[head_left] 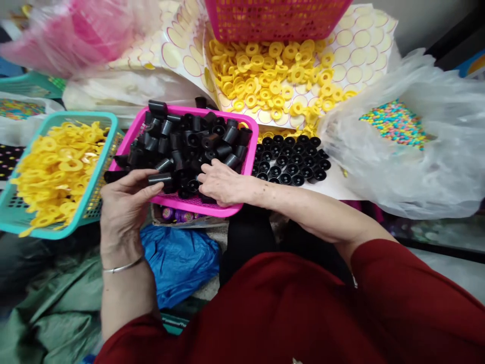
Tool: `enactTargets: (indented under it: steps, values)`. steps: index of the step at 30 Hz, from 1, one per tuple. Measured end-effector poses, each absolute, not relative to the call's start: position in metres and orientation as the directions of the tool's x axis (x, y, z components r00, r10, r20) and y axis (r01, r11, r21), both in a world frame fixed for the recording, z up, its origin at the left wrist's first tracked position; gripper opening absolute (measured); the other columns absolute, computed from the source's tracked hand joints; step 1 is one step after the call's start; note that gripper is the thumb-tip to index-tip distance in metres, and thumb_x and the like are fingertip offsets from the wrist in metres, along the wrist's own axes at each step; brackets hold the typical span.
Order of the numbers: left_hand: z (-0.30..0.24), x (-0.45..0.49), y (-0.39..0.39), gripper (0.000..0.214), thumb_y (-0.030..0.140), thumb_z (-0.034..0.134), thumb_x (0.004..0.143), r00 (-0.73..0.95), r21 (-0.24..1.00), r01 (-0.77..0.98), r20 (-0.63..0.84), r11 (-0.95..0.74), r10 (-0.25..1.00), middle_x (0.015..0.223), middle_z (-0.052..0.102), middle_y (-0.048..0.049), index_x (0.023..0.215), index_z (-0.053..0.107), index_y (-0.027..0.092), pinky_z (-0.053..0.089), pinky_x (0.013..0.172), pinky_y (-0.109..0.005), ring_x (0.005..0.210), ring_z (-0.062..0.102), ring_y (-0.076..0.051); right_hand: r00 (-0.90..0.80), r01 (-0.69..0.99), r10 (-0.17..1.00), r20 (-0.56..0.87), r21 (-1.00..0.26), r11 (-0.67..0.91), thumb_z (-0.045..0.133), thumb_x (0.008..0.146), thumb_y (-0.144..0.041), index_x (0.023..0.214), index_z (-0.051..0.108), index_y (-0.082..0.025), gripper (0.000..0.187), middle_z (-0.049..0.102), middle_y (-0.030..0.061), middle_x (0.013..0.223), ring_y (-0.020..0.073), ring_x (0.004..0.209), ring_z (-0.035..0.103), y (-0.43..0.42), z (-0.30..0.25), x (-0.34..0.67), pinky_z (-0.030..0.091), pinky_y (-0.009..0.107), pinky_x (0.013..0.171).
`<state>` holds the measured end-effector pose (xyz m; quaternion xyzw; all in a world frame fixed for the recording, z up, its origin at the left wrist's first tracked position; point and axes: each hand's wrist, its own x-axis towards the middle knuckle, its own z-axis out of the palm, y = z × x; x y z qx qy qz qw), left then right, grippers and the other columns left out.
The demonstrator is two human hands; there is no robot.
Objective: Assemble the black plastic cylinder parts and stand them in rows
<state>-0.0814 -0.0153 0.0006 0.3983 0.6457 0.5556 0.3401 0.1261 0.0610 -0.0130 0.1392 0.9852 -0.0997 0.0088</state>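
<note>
Worktop (pixel 339 189), its near edge partly showing right of centre; room to move is a narrow white strip between standing caps and bag. Patterned sheet (pixel 364 45) behind, more surface showing at its right end. Big translucent bag (pixel 401 177) with coloured beads bulges in from the right, limits that side. Pink basket (pixel 248 164) center, full of black caps (pixel 185 136), near rim jutting over a box with purple items (pixel 185 216). Teal basket (pixel 85 121) with yellow pieces (pixel 64 172) hard by on the left, tight gap. Red-pink basket (pixel 280 28) blocks the back; loose yellow rings (pixel 265 76) spread before it. Standing caps (pixel 291 162) packed just right of the pink basket. Left hand (pixel 125 212) pinching one black cap (pixel 161 179) over the near-left rim. Right hand (pixel 220 184) in the basket, fingers curled; can't tell if gripping.
</note>
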Motion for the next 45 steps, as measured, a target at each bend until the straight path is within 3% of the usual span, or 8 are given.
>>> enactTargets:
  steps: [5,9,13,19,25,30,38,45]
  values:
    - [-0.004,-0.074,-0.024,0.047,0.024,0.095,0.038,-0.419,0.971,-0.209,-0.196,0.116,0.886,0.074,0.073,-0.0037,0.081,0.079,0.015,0.057,0.057,-0.018,0.059,0.065,-0.012,-0.963,0.268,0.253,-0.095,-0.197,0.943,0.058,0.08,-0.014,0.085,0.067,-0.014,0.01,0.065,0.0108,0.099,0.0276,0.099,0.05,0.066,-0.014,0.127,0.035,0.041,0.081]
    - [-0.005,-0.074,-0.022,0.048,0.023,0.095,0.039,-0.372,0.956,-0.256,-0.232,0.141,0.899,0.077,0.074,-0.0056,0.082,0.079,0.013,0.06,0.059,-0.021,0.059,0.067,-0.013,-0.964,0.262,0.247,-0.094,-0.22,0.94,0.055,0.082,-0.011,0.105,0.063,-0.016,0.026,0.065,0.0075,0.103,0.0264,0.096,0.051,0.061,-0.01,0.124,0.035,0.041,0.08]
    - [-0.001,-0.078,-0.02,0.044,0.022,0.093,0.042,-0.411,0.974,-0.215,-0.161,0.076,0.898,0.075,0.074,-0.0045,0.083,0.078,0.013,0.058,0.056,-0.02,0.057,0.065,-0.012,-0.966,0.257,0.232,-0.115,-0.297,0.92,0.052,0.081,-0.01,0.093,0.063,-0.018,0.018,0.066,0.005,0.096,0.0252,0.092,0.053,0.062,-0.01,0.126,0.036,0.041,0.081]
    - [-0.012,-0.099,-0.018,0.04,0.023,0.085,0.053,-0.506,0.987,0.146,0.016,0.068,0.862,0.076,0.072,-0.0034,0.09,0.076,0.014,0.051,0.058,-0.021,0.061,0.061,-0.011,-0.791,0.143,0.513,0.334,-0.714,0.685,0.056,0.079,-0.017,0.1,0.061,-0.015,0.022,0.062,0.0058,0.097,0.0203,0.091,0.054,0.071,-0.024,0.152,0.043,0.036,0.084]
    - [-0.018,-0.095,-0.018,0.021,0.033,0.073,0.072,-0.084,0.41,0.908,0.371,-0.082,0.925,0.101,0.069,-0.0055,0.089,0.075,0.021,0.047,0.085,-0.038,0.094,0.057,-0.023,-0.58,-0.15,0.77,0.267,-0.964,0.221,0.071,0.076,-0.031,0.107,0.063,-0.018,0.034,0.063,0.0012,0.095,0.0159,0.084,0.061,0.062,-0.038,0.165,0.05,0.032,0.081]
    - [-0.011,-0.067,-0.02,0.016,0.034,0.064,0.081,0.107,0.2,0.966,0.271,-0.165,0.957,0.086,0.066,-0.0051,0.076,0.071,0.021,0.043,0.072,-0.036,0.08,0.053,-0.021,-0.458,-0.288,0.871,0.176,-0.957,0.041,0.084,0.067,-0.038,0.106,0.065,-0.021,0.046,0.068,0.0006,0.095,0.016,0.086,0.065,0.054,-0.042,0.171,0.054,0.034,0.085]
    - [-0.006,-0.021,0.01,0.007,0.025,0.069,0.074,0.305,0.06,0.952,-0.192,-0.299,0.933,0.077,0.067,-0.0096,0.073,0.069,0.017,0.038,0.078,-0.046,0.091,0.054,-0.03,-0.404,-0.357,0.911,0.084,-0.931,-0.073,0.09,0.059,-0.028,0.095,0.069,-0.018,0.043,0.071,0.0018,0.095,0.016,0.088,0.068,0.039,-0.034,0.188,0.056,0.033,0.088]
    - [-0.019,-0.006,0.022,0.008,0.019,0.069,0.068,0.31,-0.007,0.949,-0.171,-0.316,0.935,0.081,0.065,-0.0162,0.072,0.072,0.013,0.036,0.084,-0.054,0.093,0.053,-0.036,-0.392,-0.415,0.915,-0.094,-0.87,-0.267,0.091,0.053,-0.024,0.092,0.072,-0.02,0.044,0.073,0.0002,0.089,0.0154,0.081,0.069,0.025,-0.036,0.196,0.06,0.033,0.08]
